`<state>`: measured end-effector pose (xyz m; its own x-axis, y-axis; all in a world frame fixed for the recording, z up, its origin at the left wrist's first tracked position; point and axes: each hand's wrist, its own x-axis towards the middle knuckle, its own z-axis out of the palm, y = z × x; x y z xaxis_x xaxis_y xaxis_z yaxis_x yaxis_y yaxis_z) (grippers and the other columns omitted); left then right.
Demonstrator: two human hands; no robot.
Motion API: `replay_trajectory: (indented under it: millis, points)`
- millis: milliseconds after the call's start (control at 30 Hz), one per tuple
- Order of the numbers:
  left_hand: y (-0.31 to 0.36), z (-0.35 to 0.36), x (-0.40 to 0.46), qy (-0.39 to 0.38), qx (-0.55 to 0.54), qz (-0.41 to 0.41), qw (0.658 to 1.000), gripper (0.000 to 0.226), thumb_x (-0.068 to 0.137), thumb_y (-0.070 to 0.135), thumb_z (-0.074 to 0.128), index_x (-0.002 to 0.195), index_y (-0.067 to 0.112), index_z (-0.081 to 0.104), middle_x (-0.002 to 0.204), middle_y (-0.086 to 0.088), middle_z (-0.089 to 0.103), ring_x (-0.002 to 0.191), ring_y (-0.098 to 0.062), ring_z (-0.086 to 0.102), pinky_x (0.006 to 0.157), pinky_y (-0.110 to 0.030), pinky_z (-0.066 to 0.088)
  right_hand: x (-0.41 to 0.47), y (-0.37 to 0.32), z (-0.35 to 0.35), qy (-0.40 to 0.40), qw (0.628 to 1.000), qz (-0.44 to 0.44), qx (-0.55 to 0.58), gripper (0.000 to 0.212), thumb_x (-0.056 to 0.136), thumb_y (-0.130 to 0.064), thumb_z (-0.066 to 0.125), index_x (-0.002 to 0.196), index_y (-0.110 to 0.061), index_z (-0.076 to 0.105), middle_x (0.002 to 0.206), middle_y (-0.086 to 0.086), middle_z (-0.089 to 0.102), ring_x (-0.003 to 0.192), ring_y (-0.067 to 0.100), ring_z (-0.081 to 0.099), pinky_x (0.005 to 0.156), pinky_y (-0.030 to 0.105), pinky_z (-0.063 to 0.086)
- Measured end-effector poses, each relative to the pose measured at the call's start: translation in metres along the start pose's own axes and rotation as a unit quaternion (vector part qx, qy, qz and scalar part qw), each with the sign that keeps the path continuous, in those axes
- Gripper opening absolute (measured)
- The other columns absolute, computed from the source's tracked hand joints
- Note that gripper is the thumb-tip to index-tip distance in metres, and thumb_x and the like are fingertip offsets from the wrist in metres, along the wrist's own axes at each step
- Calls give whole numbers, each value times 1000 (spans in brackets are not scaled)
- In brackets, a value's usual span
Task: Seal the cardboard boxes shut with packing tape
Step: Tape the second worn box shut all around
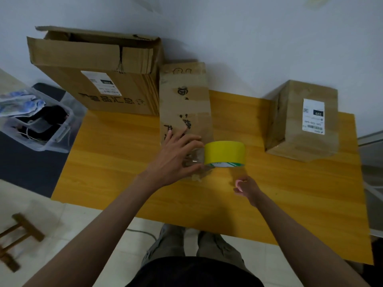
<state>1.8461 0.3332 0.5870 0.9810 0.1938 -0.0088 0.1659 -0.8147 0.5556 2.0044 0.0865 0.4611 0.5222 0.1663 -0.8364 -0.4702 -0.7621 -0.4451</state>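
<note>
We note the long middle box [185, 112], lying lengthwise away from us on the table [116, 162] with black printed characters, pressed by the spread left hand [176, 156]; the right hand [245, 188], fingers curled, hovers near the yellow tape roll [224, 153]; the right box's [302, 121] label reads "220".

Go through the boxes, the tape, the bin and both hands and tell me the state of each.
large box: top flaps open
middle box: flaps closed, left hand on it
right box: closed
tape roll: on edge, strip pulled out
plastic bin: open, no lid
left hand: fingers spread, pressing
right hand: pinching the strip
</note>
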Motion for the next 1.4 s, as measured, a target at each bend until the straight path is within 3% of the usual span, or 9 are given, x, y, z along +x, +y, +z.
replay_trajectory:
  millis: [100, 200, 267, 433, 700, 900, 1033, 1267, 1400]
  points:
    - [-1, 0, -5, 2, 6, 0, 1000, 54, 93, 64, 46, 135, 30, 53, 151, 7, 45, 155, -27, 16, 124, -59, 6, 13, 3, -1, 11, 997, -36, -66, 22, 95, 0, 54, 115, 6, 61, 106, 20, 55, 95, 36, 58, 90, 57, 50]
    - [-5, -1, -6, 5, 2, 1, 1000, 61, 90, 66, 51, 140, 31, 50, 155, 6, 41, 156, -25, 14, 125, -60, 8, 3, -16, -14, 46, 963, -185, -190, 65, 82, -13, 79, 141, -13, 51, 141, 16, 48, 131, 34, 46, 98, 44, 43]
    - [-8, -2, -6, -12, 14, -3, 1000, 79, 83, 70, 61, 150, 32, 43, 162, 5, 31, 156, -23, 9, 125, -59, 9, -32, -42, -23, 18, 940, -320, -118, 88, 79, -11, 84, 152, -24, 36, 154, 1, 36, 140, 19, 37, 107, 36, 39]
    - [-11, -9, 16, -86, 77, 32, 993, 111, 71, 75, 73, 159, 28, 25, 170, 5, 5, 157, -24, -6, 126, -54, 2, -102, -85, -20, -66, 848, -518, -86, 65, 87, -17, 75, 142, -29, 42, 149, -17, 39, 140, 12, 39, 107, 41, 43]
    - [-1, -32, 62, -197, 114, 46, 973, 108, 65, 73, 78, 154, 40, 25, 169, 15, -2, 155, -32, -17, 119, -72, -2, -125, -89, -12, -115, 869, -481, 12, 49, 71, -12, 54, 120, -12, 49, 140, 9, 49, 134, 27, 46, 103, 57, 42]
    - [7, -22, 64, -193, 141, 35, 970, 112, 63, 78, 74, 156, 44, 22, 169, 11, -10, 152, -39, -23, 114, -76, -6, -138, -72, 9, 26, 838, -545, -33, 59, 79, -42, 72, 123, -10, 49, 120, 6, 51, 113, 19, 52, 89, 28, 46]
    - [4, -22, 62, -200, 168, 35, 965, 118, 60, 82, 74, 157, 47, 16, 168, 11, -17, 151, -39, -26, 113, -78, -5, -140, -82, 8, 54, 849, -526, -23, 41, 81, -39, 64, 113, -19, 46, 101, -6, 50, 90, 5, 50, 68, 18, 39]
    - [2, -18, 62, -190, 192, 53, 961, 115, 60, 81, 73, 154, 46, 19, 168, 10, -15, 151, -39, -25, 113, -78, -4, -143, -108, -28, 15, 782, -615, -102, 33, 81, -19, 60, 114, -19, 54, 103, -25, 48, 102, -2, 49, 87, 16, 38]
    - [-1, -17, 60, -183, 208, 58, 959, 118, 59, 82, 72, 156, 45, 17, 169, 8, -14, 151, -41, -23, 113, -79, -4, -124, -115, -40, 14, 769, -623, -146, 29, 81, -8, 55, 109, -6, 61, 104, -2, 56, 96, 20, 51, 83, 21, 38]
